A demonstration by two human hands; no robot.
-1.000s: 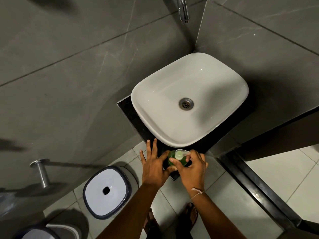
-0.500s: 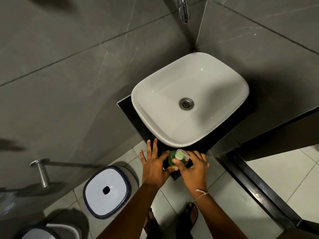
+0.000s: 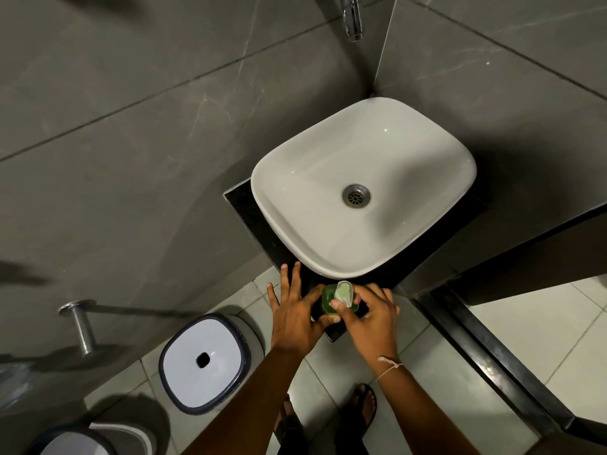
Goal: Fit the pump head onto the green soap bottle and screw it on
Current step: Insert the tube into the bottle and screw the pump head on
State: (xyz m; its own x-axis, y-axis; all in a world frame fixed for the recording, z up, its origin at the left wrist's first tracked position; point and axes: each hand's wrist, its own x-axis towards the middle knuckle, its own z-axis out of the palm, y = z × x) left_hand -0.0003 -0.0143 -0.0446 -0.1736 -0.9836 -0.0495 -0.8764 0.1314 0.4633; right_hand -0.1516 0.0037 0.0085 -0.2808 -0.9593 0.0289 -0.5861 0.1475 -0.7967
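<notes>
Turned since a second ago, one pump head (image 3: 343,292) sits atop one green soap bottle (image 3: 329,299); right hand (image 3: 369,315) pinches it, left hand (image 3: 295,311) grips bottle beside one sink (image 3: 295,178).

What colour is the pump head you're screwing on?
Pale, whitish translucent pump head, tinted by the green soap bottle below; head view.

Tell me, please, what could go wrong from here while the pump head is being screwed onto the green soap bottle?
1. The green soap bottle stands at the very corner of the dark counter, over the tiled floor; a hard twist could push it off.
2. The left hand steadies it with only thumb and forefinger, the other fingers splayed, so the bottle may spin or tip.
3. The right hand hides the neck under the pump head, so it could go on crooked unnoticed.
</notes>
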